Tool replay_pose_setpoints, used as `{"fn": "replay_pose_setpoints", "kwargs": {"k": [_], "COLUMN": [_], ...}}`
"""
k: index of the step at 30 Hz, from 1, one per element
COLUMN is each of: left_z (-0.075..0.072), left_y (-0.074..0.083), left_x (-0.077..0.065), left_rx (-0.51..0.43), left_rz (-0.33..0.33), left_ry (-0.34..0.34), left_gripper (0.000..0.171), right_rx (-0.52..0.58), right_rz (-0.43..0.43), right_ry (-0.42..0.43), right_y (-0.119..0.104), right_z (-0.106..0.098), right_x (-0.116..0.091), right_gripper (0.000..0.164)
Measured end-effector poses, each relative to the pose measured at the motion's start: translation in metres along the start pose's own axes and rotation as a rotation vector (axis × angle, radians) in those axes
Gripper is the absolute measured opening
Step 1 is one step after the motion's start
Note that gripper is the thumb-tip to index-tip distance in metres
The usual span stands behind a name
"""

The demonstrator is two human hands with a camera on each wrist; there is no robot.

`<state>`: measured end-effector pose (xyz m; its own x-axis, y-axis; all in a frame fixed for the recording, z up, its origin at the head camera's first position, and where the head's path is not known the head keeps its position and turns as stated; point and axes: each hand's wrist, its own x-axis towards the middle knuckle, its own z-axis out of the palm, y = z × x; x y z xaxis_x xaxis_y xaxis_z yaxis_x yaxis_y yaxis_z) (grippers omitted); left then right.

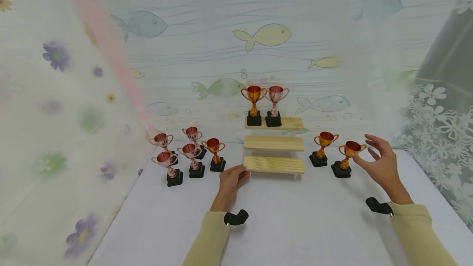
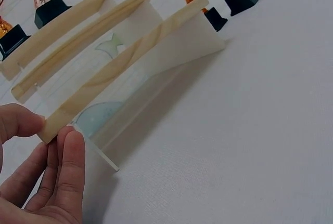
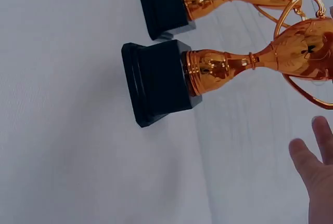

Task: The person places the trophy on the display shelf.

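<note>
My left hand pinches the left end of the lowest board of a three-step wooden display stand. In the left wrist view, the thumb lies on top of that bottom board and the fingertips sit beneath it. My right hand is spread beside a gold trophy cup on a black base, its thumb tip right at the cup's handle. The right wrist view shows this trophy's black base on the white cloth. A second gold trophy stands just behind it, to the left.
On the stand's top step are a gold trophy and a rose-coloured trophy. Left of the stand, several rose trophies and one gold trophy stand grouped. A fish-patterned curtain hangs behind the white table.
</note>
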<state>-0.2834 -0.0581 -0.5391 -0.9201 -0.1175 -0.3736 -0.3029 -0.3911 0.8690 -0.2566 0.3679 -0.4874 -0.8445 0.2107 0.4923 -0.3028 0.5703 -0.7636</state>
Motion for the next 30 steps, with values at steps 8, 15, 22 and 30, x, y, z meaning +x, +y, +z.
{"fn": "replay_pose_setpoints", "kwargs": {"k": [8, 15, 22, 30], "left_z": [0.0003, 0.0001, -0.0001, -0.0012], "left_y": [0.0011, -0.0007, -0.0001, 0.0019], "left_x": [-0.0025, -0.0023, -0.0013, -0.0013], "left_rx": [0.010, -0.001, 0.009, 0.007], "left_rz": [-0.005, 0.006, 0.003, -0.002], "left_ry": [0.007, -0.006, -0.005, -0.009], "left_gripper": [0.034, 0.034, 0.034, 0.035], "right_rx": [0.117, 0.166, 0.126, 0.112], "right_rz": [0.140, 0.235, 0.238, 0.184], "right_ry": [-0.182, -0.176, -0.156, -0.118], "right_y": [0.0105, 0.0097, 0.0106, 0.0111], "right_z": [0.0004, 0.0002, 0.0013, 0.0031], "right_x": [0.0009, -0.0003, -0.0024, -0.0056], "right_gripper": [0.062, 0.046, 0.039, 0.034]}}
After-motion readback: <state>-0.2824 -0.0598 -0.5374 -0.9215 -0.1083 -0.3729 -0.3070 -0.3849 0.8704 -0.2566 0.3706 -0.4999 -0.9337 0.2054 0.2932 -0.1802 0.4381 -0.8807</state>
